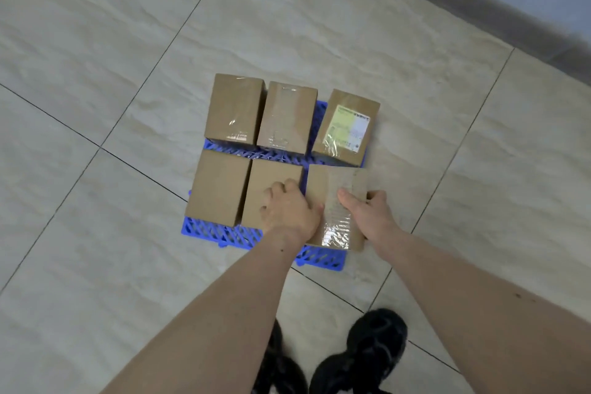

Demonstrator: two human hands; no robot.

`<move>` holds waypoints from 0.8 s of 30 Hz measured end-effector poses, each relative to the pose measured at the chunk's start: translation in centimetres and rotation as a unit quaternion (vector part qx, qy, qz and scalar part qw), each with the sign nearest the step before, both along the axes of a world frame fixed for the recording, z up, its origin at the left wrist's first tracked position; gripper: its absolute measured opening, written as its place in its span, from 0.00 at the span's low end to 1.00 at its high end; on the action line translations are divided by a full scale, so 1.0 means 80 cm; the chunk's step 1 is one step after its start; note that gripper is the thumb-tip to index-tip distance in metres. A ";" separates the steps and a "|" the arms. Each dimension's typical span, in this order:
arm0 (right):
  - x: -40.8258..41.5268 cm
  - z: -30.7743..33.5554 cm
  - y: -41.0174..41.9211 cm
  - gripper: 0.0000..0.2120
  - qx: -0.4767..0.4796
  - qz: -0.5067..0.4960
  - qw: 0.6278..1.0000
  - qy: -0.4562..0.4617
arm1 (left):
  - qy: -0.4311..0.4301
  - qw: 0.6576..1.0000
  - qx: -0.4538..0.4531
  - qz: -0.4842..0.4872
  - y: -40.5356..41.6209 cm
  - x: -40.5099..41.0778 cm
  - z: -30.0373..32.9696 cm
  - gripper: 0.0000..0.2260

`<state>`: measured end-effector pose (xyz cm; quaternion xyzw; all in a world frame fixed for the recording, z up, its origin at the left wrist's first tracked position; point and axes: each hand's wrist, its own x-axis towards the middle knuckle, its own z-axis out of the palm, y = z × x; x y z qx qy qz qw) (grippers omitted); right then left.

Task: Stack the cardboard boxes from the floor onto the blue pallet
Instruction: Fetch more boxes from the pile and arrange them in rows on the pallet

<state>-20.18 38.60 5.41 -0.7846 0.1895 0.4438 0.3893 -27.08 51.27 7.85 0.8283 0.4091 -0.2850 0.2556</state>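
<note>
Six cardboard boxes sit in two rows of three on the blue pallet (pixel 204 231), which lies on the tiled floor (pixel 96 41). The near right box (pixel 335 198) is the one in hand: the left hand (pixel 289 209) curls its fingers down its left side, in the gap beside the middle box (pixel 271 192), while the right hand (pixel 367 216) grips its right edge, thumb on top. It looks small, stiff and probably light, so a two-sided squeeze suits it. The glossy tape (pixel 335 233) over its top may be slippery; bare cardboard walls give surer hold. The far right box carries a label (pixel 348 129).
</note>
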 end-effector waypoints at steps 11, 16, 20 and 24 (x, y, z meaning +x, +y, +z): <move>-0.010 -0.095 0.011 0.30 0.006 -0.031 0.999 -0.020 | -0.051 0.989 0.130 -0.053 -0.013 -0.006 -0.080 0.27; -0.015 -0.113 0.022 0.31 0.022 -0.056 0.998 -0.021 | -0.053 0.980 0.174 -0.079 -0.016 -0.007 -0.093 0.23; -0.018 -0.110 0.021 0.30 -0.002 -0.030 0.999 -0.022 | -0.044 0.980 0.173 -0.088 -0.014 -0.009 -0.093 0.22; -0.015 -0.088 0.020 0.33 -0.036 -0.003 0.999 -0.016 | -0.033 0.988 0.116 -0.099 -0.003 -0.004 -0.072 0.24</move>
